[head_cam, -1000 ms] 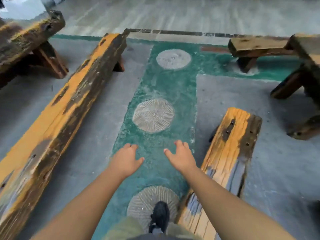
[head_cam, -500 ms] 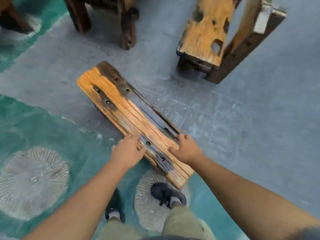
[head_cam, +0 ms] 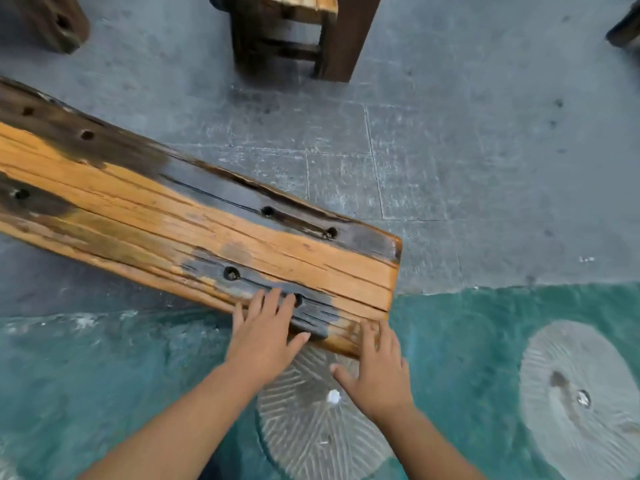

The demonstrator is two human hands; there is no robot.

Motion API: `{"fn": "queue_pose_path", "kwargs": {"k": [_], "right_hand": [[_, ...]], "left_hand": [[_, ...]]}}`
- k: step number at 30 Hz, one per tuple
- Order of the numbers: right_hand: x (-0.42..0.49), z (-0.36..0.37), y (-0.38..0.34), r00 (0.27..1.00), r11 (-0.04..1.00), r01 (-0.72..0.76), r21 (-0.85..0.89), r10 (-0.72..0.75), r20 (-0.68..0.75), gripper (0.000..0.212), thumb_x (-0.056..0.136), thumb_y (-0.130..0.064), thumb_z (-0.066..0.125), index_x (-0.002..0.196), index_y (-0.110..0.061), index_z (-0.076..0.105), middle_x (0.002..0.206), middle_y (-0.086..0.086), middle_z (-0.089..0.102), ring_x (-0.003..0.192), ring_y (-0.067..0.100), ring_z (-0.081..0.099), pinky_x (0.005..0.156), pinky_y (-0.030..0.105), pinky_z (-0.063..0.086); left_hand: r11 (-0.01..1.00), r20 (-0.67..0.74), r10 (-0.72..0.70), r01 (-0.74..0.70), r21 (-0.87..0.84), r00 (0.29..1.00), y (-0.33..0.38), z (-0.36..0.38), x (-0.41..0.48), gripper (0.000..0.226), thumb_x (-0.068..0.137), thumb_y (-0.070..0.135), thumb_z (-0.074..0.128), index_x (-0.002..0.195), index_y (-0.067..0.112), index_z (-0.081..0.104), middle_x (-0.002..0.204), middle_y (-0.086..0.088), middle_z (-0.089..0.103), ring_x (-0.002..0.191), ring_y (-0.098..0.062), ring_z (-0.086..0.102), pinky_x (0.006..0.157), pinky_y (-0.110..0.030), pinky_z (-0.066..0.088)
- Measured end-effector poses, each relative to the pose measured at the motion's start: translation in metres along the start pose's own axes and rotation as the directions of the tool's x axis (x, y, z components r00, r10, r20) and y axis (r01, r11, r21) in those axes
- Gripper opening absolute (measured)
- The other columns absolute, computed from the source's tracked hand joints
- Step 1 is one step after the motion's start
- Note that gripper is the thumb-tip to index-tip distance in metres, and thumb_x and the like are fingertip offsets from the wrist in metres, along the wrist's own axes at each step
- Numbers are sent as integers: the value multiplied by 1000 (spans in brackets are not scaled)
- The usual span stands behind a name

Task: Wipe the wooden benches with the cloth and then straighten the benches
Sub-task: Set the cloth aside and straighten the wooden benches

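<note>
A long worn wooden bench (head_cam: 166, 209), orange with dark patches and bolt holes, runs from the left edge to the centre. My left hand (head_cam: 265, 336) rests flat on its near edge, fingers spread over a dark patch. My right hand (head_cam: 377, 368) lies with its fingertips on the bench's near right corner, fingers apart. Neither hand wraps around the wood. No cloth is in view.
A second wooden bench (head_cam: 294, 32) with dark legs stands at the top centre. A dark wooden leg (head_cam: 52, 22) sits top left. Grey paving lies beyond the bench, teal floor with round millstone discs (head_cam: 311, 424) beneath me and another disc (head_cam: 581, 400) at the right.
The view swung and drew closer to the bench, which now lies across the frame from the left. Both hands shifted to its near right end, fingers flattened on the wood.
</note>
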State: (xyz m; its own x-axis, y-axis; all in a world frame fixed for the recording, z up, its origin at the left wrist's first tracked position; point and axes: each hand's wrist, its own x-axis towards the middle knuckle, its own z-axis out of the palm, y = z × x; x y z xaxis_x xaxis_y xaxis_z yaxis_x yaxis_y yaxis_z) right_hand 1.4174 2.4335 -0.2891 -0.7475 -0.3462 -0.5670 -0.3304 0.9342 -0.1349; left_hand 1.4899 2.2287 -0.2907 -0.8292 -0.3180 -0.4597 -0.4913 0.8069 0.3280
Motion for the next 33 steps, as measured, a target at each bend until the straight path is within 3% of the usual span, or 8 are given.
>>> {"fn": "queue_pose_path", "kwargs": {"k": [3,5,9,12,16,20,25,33], "right_hand": [[40,38,5,982,996,75,-55,-84,-171,109,77,-84,38,154,-30,-17,162,4,-28,149,34,-22,120,55,12],[56,56,11,945,990,98,-100,-125,-304,119,70,-88,40,157,-24,-11,163,10,-22,148,42,-19,120,54,9],[76,83,28,757,959,261,-112,-275,-593,118,61,-92,45,151,-16,37,160,10,29,149,41,19,110,49,39],[85,93,35,668,942,313,-124,-311,-676,117,63,-93,41,149,-14,40,158,5,36,149,32,24,96,47,52],[88,96,39,616,928,344,-142,-337,-712,112,67,-90,47,147,-12,44,156,6,40,148,31,27,108,51,42],[95,101,47,352,849,444,-287,-459,-816,90,74,-80,62,127,-7,65,136,9,61,131,30,54,110,62,34],[118,101,52,169,779,512,-363,-506,-846,80,71,-75,70,116,-9,72,127,7,68,122,28,61,103,63,40],[161,64,65,156,767,564,-307,-464,-872,59,88,-60,62,113,-7,73,124,8,69,119,29,63,107,60,39]], "left_hand": [[968,-124,148,-118,220,981,-9,34,50,78,88,74,27,151,29,17,161,-4,10,148,-31,4,115,-65,7],[922,-195,313,-248,297,930,-17,47,72,84,83,80,23,148,27,28,157,-7,21,146,-33,13,111,-69,11],[774,-283,582,-413,479,763,-34,66,86,87,86,79,26,145,17,41,149,-13,39,140,-36,32,111,-65,24],[622,-206,710,-463,632,673,-37,74,82,95,85,80,34,147,8,39,150,-19,39,139,-39,34,112,-62,25],[574,-168,720,-441,690,674,-38,71,77,100,83,83,37,147,6,38,150,-22,39,139,-41,34,110,-63,27],[584,-213,736,-444,679,642,-39,73,79,100,80,84,40,144,8,42,146,-23,43,136,-40,40,109,-62,30],[573,-263,777,-470,672,572,-44,75,95,99,80,84,41,143,8,43,144,-22,45,134,-40,40,110,-60,28],[623,-301,722,-397,674,623,-18,60,127,100,80,86,37,141,8,45,141,-19,48,133,-38,42,107,-58,31]]}}
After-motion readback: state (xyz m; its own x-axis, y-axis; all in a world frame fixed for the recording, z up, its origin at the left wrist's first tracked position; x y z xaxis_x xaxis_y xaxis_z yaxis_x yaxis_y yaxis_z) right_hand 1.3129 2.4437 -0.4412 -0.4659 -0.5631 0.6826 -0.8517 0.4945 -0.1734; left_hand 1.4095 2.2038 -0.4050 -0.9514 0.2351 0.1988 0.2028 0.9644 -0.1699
